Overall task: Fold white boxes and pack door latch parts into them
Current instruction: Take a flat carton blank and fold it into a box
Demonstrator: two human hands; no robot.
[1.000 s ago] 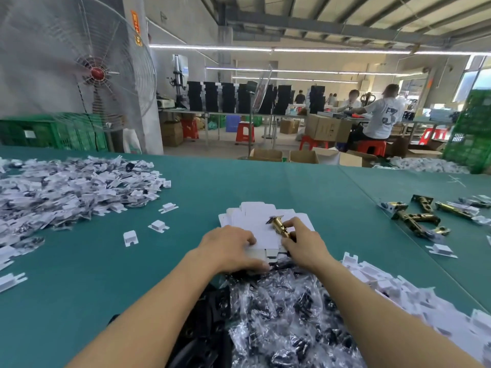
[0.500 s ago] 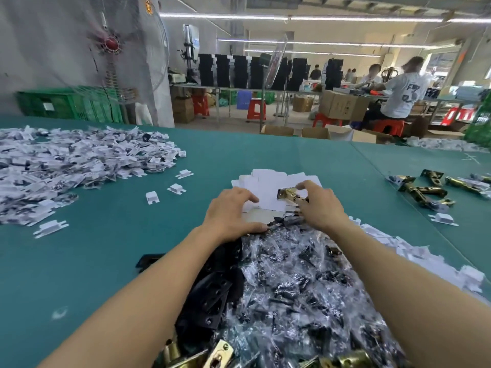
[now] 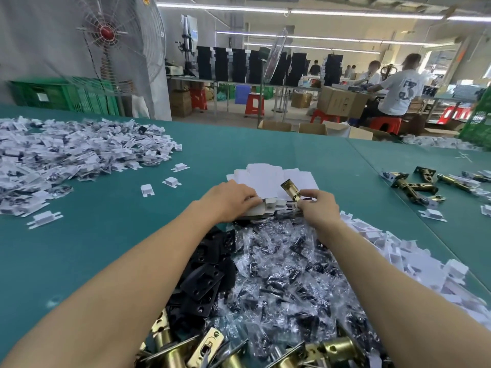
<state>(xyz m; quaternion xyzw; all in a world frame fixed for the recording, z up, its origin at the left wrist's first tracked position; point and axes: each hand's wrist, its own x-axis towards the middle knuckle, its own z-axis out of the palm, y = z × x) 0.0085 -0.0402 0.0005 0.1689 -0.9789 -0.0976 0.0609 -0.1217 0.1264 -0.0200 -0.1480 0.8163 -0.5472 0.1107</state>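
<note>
We see both forearms reaching far across the green desk (image 3: 106,248), palms down. The left hand (image 3: 229,200) has its fingers curled over the near edge of the stack of flat white box blanks (image 3: 265,176), gripping it. The right hand (image 3: 320,207) pinches a brass door latch (image 3: 290,191) between thumb and fingers; it is tilted, round end up and far-left, just over the stack's right part. Near us, under the arms, lies a heap of bagged black parts (image 3: 281,274), with black strike plates (image 3: 204,277) at its left and more brass latches (image 3: 170,341) nearest. Folded white boxes (image 3: 66,155) are piled far left; loose latches (image 3: 414,184) lie far right, well apart.
</note>
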